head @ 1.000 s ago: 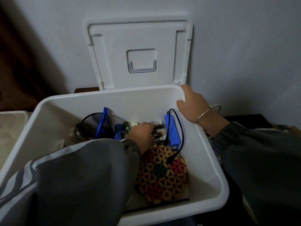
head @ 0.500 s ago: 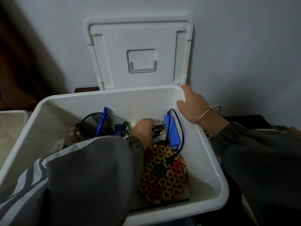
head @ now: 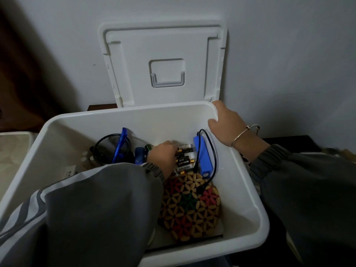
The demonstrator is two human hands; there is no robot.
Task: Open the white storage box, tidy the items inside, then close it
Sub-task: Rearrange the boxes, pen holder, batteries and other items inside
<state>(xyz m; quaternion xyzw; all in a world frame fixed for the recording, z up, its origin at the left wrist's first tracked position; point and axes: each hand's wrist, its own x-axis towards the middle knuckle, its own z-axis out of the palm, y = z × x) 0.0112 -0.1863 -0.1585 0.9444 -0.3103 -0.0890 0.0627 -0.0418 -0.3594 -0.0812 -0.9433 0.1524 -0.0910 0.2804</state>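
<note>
Several batteries (head: 185,158) lie loose and crisscross on the floor of the storage box (head: 163,124), toward its back and just left of the blue power bank (head: 202,157). The left hand (head: 163,157) reaches down among them with its back to the camera and its fingertips hidden, so I cannot tell whether it pinches one or only pushes. The right hand (head: 227,124) curls round the back right corner of the rim, thumb inside, steadying the box. The lid (head: 163,45) stands upright behind against the wall (head: 289,54). The box is open and the tidying looks under way.

To do this step well, I would gather the batteries side by side, ends aligned, and set them as one row along the power bank's long side. They roll, so a cupped hand should serve better than a pinch.

Room is tight. The cable (head: 215,158) loops out from the power bank's far end and trails onto the woven mat (head: 190,207), near the batteries — easy to snag with a sleeve. The mesh cup (head: 109,149) crowds the left. Bare floor shows beside the mat, along the right wall of the box.
</note>
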